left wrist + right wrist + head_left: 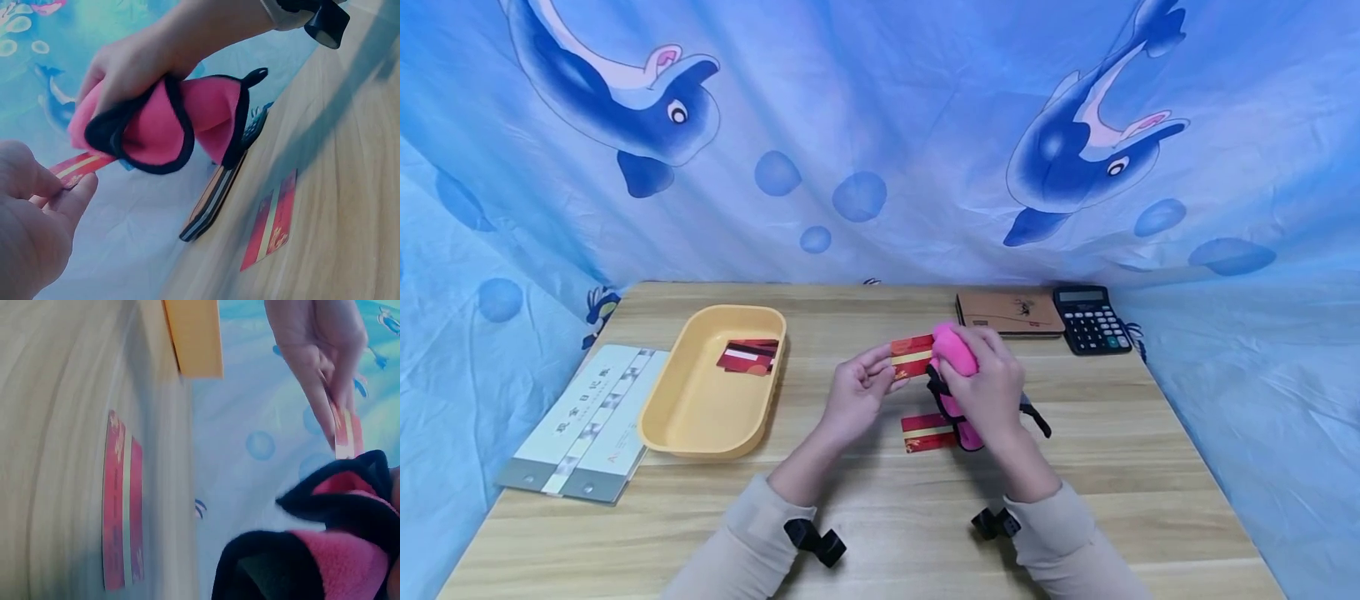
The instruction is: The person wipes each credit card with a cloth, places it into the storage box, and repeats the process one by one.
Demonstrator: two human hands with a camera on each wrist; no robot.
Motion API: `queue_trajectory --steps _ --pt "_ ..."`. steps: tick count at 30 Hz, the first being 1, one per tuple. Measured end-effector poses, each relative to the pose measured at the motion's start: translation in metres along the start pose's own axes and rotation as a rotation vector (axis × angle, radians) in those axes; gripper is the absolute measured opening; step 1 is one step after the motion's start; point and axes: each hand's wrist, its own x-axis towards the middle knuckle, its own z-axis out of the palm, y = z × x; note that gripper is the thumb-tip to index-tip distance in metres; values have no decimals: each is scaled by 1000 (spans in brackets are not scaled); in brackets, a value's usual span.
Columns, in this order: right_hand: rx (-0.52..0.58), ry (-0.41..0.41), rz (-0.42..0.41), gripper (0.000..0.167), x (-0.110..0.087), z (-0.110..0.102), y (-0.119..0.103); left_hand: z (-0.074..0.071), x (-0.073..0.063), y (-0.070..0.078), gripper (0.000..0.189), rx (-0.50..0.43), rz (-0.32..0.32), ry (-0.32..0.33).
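Note:
Above the table my left hand (853, 393) pinches one end of a red card (912, 358) with a pale gold stripe. My right hand (994, 382) grips a pink cloth (955, 350) with black edging, bunched around the card's other end, which it hides. Folds of the cloth (215, 106) hang below the right hand in the left wrist view. Under the hands, a similar red card (925, 433) lies flat on the wooden table, its right end overlapped by the cloth in the head view.
A yellow tray (700, 417) at the left holds several red cards (748, 357). Left of it lie pale account books (583, 417). A brown notebook (1007, 312) and a black calculator (1090, 321) sit at the back right. Blue dolphin-printed curtains (880, 125) surround the table.

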Motion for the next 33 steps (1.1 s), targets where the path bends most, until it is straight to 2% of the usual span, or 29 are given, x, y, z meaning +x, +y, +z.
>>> queue_trajectory --steps 3,7,9,12,18,23,26,30,33 --pt "31 -26 -20 45 -1 6 -11 5 0 -3 39 69 29 -22" --pt "136 -82 -26 45 -3 10 -25 9 1 -8 43 180 70 -33" --pt "161 -97 -30 44 -3 8 -29 10 1 -8 45 204 82 -38" --pt "152 -88 -41 44 -1 5 -29 10 1 -5 42 190 68 -33" --pt "62 -41 -4 47 3 -3 -3 2 -2 5 39 45 17 -22" --pt "44 -32 -8 46 3 -6 0 3 -2 6 39 34 22 -21" --pt "60 -48 -26 45 -1 -3 -7 8 -1 3 38 97 30 -35" --pt "128 -52 -32 44 -7 -2 -19 14 -1 -1 39 231 59 -82" --pt "152 -55 -46 43 -10 -5 -23 16 0 -2 40 260 70 -91"
